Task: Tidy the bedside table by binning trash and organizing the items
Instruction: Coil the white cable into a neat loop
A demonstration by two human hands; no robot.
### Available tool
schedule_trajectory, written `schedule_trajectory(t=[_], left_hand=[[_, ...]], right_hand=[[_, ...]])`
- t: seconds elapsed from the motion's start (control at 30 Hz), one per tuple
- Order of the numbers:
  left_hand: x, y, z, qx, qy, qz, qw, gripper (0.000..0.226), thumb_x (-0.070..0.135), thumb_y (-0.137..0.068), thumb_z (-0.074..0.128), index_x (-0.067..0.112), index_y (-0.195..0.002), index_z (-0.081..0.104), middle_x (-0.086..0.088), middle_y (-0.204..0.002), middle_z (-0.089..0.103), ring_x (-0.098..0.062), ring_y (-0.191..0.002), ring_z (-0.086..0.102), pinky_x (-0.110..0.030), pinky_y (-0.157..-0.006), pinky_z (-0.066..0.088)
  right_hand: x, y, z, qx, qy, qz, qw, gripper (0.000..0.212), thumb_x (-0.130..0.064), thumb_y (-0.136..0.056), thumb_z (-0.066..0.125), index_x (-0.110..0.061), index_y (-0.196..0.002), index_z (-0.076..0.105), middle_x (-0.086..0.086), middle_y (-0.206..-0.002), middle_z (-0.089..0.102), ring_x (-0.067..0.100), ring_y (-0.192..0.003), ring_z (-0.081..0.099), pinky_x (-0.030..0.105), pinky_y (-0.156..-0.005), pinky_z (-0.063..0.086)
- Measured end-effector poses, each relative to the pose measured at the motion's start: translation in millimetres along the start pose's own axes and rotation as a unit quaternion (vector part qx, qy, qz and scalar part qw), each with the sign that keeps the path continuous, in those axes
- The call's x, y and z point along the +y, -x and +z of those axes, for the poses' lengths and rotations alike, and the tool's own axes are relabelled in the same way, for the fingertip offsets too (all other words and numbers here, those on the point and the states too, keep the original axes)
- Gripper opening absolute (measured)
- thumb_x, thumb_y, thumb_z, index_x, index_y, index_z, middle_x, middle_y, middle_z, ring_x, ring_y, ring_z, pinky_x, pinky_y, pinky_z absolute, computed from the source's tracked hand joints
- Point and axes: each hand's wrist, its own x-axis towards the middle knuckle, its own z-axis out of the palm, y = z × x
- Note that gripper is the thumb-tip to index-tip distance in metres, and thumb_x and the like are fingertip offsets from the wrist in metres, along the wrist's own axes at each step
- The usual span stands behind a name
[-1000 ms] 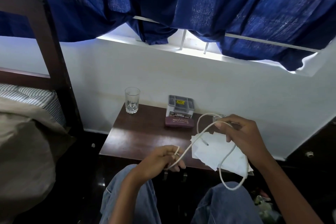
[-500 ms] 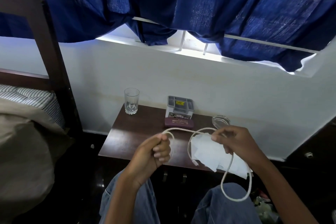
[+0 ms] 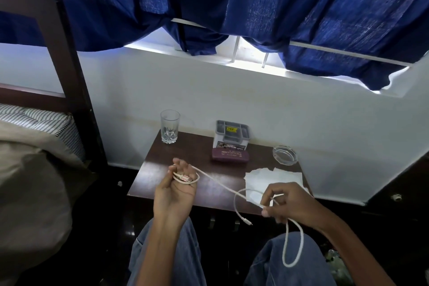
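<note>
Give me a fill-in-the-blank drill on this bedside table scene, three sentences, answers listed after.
1. The white cable is wound round the ____ of the left hand, while the right hand pinches it further along.
2. The drinking glass stands at the table's back ____ corner.
3. The maroon case lies directly in ____ of the grey organizer.
Missing words: fingers; left; front.

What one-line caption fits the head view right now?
White charging cable looped round fingers of the left hand, slack pinched in the right hand, above the bedside table.

Cable [image 3: 218,182] from left hand [image 3: 174,193] to right hand [image 3: 290,202]
</note>
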Motion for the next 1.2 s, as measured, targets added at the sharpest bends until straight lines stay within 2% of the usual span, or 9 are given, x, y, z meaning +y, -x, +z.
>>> schedule_trajectory(t=[0.13,0.3,0.37,0.47,0.57,0.73,0.87,1.07,1.2], left_hand=[[-3.2,1.4,6.4,0.01,-0.063,0.012,0.998,0.034,-0.006,-0.051,0.081,0.006,-0.072,0.058,-0.015,-0.121,0.064,-0.032,-0.11,0.063,-0.044,-0.089,0.053],[-21.3,3.3,11.1,0.017,-0.29,0.064,0.955,0.027,0.016,-0.1,0.032,0.019,-0.078,0.049,-0.004,-0.13,0.059,-0.017,-0.122,0.053,-0.034,-0.109,0.033],[-30.3,7.4,10.4,-0.006,-0.459,0.085,0.884,0.026,0.021,-0.101,0.031,0.019,-0.088,0.054,0.002,-0.127,0.061,-0.009,-0.12,0.054,-0.028,-0.104,0.034],[-39.2,10.8,2.7,-0.088,-0.693,0.123,0.705,0.026,0.025,-0.1,0.036,0.015,-0.101,0.06,0.011,-0.112,0.067,-0.002,-0.105,0.06,-0.015,-0.087,0.042],[-46.4,7.7,-8.6,-0.162,-0.804,0.157,0.55,0.026,0.023,-0.099,0.036,0.02,-0.078,0.05,0.007,-0.079,0.056,-0.01,-0.077,0.055,-0.023,-0.072,0.045],[-55.4,8.9,-11.1,-0.161,-0.871,0.235,0.401,0.026,0.027,-0.097,0.032,0.022,-0.072,0.036,0.01,-0.07,0.041,-0.011,-0.071,0.041,-0.03,-0.063,0.037],[-56.2,14.4,-9.2,-0.167,-0.882,0.132,0.421,0.03,0.04,-0.093,0.026,0.022,-0.071,0.038,0.007,-0.07,0.044,-0.015,-0.071,0.043,-0.033,-0.067,0.039],[-58.2,27.6,17.5,-0.189,-0.771,-0.099,0.6,0.031,0.028,-0.097,0.046,0.03,-0.067,0.054,0.02,-0.056,0.05,0.004,-0.056,0.044,-0.012,-0.061,0.035],[-53.3,22.6,19.1,-0.113,-0.672,-0.103,0.724,0.021,0.023,-0.09,0.05,0.018,-0.07,0.048,0.014,-0.05,0.034,-0.003,-0.044,0.026,-0.018,-0.045,0.02]], right_hand=[[-2.0,0.8,10.6,-0.084,0.046,0.01,0.995,0.015,-0.004,-0.073,0.075,-0.014,-0.083,0.069,-0.007,-0.06,0.063,0.009,-0.049,0.055,0.022,-0.051,0.045],[-9.1,1.5,23.7,-0.138,0.065,-0.013,0.988,0.016,-0.007,-0.072,0.075,-0.02,-0.081,0.071,0.0,-0.075,0.064,0.015,-0.063,0.058,0.028,-0.058,0.046],[-13.4,1.9,25.1,-0.149,0.051,-0.023,0.987,0.016,-0.007,-0.073,0.075,-0.02,-0.08,0.071,0.001,-0.075,0.063,0.015,-0.062,0.058,0.028,-0.057,0.047],[-18.8,2.4,20.4,-0.14,0.004,-0.033,0.99,0.012,-0.005,-0.075,0.074,-0.012,-0.084,0.073,0.014,-0.077,0.062,0.017,-0.056,0.057,0.022,-0.05,0.047],[-21.2,3.2,13.4,-0.077,-0.05,-0.028,0.995,0.009,0.001,-0.077,0.07,-0.001,-0.085,0.072,0.019,-0.062,0.059,0.02,-0.048,0.053,0.022,-0.046,0.046],[-16.3,-1.1,6.7,0.029,-0.181,0.001,0.983,0.014,0.004,-0.066,0.066,0.014,-0.076,0.067,0.012,-0.051,0.058,0.015,-0.036,0.049,0.021,-0.041,0.04],[-12.2,-6.6,9.1,0.058,-0.34,0.047,0.938,0.009,0.004,-0.064,0.062,0.011,-0.069,0.064,0.014,-0.052,0.054,0.015,-0.035,0.044,0.019,-0.035,0.037],[-14.9,-14.5,5.0,0.088,-0.552,0.127,0.819,0.025,0.003,-0.084,0.051,0.004,-0.063,0.066,0.011,-0.055,0.061,0.013,-0.041,0.058,0.016,-0.038,0.049],[-14.0,-15.9,-0.3,0.103,-0.56,0.114,0.814,0.03,-0.001,-0.089,0.04,0.004,-0.08,0.068,0.017,-0.067,0.07,0.021,-0.056,0.069,0.025,-0.05,0.057]])
